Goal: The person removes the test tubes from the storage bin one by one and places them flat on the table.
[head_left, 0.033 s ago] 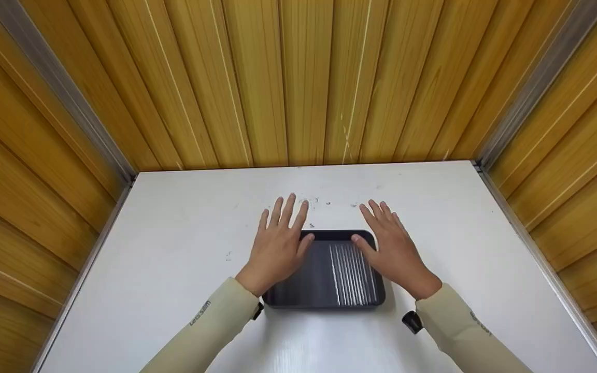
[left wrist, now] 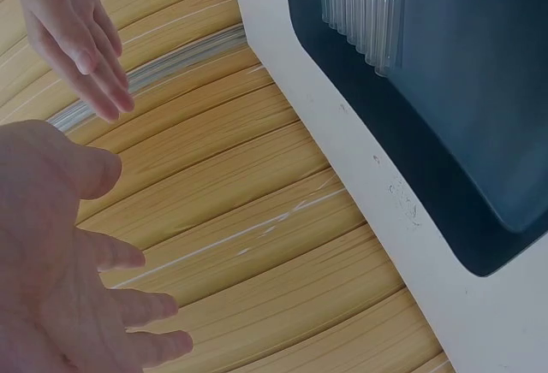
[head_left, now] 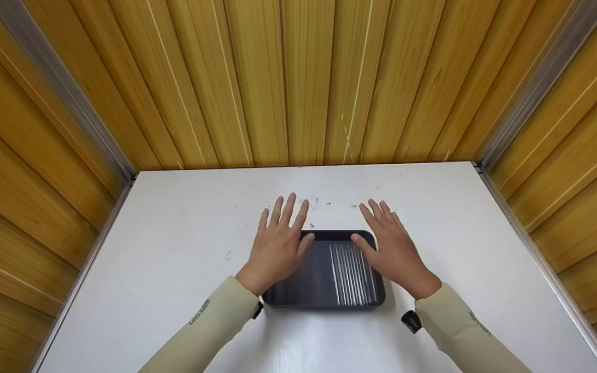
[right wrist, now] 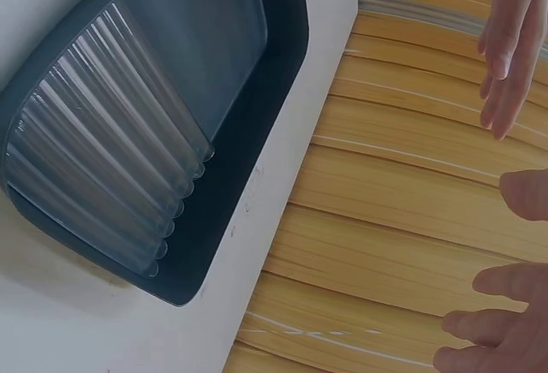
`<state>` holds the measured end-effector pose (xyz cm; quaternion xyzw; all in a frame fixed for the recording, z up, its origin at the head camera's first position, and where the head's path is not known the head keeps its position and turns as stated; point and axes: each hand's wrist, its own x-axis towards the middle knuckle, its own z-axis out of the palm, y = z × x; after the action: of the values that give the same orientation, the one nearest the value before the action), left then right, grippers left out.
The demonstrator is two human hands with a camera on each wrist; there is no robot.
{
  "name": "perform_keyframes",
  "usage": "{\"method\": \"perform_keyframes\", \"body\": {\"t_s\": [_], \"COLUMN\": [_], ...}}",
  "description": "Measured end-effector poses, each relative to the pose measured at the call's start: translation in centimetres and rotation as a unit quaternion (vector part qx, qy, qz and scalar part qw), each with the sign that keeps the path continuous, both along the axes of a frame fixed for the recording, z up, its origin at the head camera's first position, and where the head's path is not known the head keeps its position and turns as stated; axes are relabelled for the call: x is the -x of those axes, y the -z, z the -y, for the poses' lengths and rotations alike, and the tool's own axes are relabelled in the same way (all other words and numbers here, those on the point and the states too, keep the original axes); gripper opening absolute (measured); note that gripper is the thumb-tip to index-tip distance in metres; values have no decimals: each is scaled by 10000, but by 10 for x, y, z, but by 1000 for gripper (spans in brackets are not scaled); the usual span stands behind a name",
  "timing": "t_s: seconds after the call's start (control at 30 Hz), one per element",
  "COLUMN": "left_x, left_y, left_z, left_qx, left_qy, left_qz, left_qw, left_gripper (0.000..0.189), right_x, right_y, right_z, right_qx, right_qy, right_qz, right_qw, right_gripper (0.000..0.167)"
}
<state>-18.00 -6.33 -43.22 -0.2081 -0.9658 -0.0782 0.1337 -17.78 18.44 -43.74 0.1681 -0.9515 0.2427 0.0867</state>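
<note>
A dark rectangular tray (head_left: 303, 295) lies on the white table. In its right part several clear test tubes (head_left: 350, 280) lie side by side in a row, their rounded ends showing in the right wrist view (right wrist: 111, 133). My left hand (head_left: 276, 251) hovers over the tray's left side, fingers spread and holding nothing. Over the right side is my right hand (head_left: 396, 251), likewise spread and holding nothing. Both thumbs point inward above the tray's far rim. From the left wrist, the left palm (left wrist: 51, 262) appears beside the tray, with its fingers apart.
The white tabletop (head_left: 174, 233) has small dark scuff marks beyond the tray. Yellow wood-patterned panels (head_left: 303, 83) wall the back and both sides, with grey metal strips (head_left: 526, 88) at the corners. A black wrist device (head_left: 411, 321) sits at the right sleeve.
</note>
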Motion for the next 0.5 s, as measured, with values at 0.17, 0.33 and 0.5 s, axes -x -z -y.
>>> {"method": "perform_keyframes", "body": {"t_s": [0.17, 0.33, 0.5], "left_x": [-1, -4, -6], "left_y": [0, -2, -5], "left_z": [-1, -1, -1], "left_qx": [-13, -33, -30], "left_qy": [-18, -89, -129], "left_qz": [8, 81, 98], "left_qw": [10000, 9999, 9999], "left_gripper": [63, 63, 62], "right_x": [-1, -2, -3], "right_y": [0, -1, -1], "right_z": [-1, 0, 0], "right_qx": [-10, 38, 177], "right_qy": [7, 20, 37], "right_qz": [30, 73, 117], "right_qw": [10000, 10000, 9998], "right_gripper": [68, 67, 66]}}
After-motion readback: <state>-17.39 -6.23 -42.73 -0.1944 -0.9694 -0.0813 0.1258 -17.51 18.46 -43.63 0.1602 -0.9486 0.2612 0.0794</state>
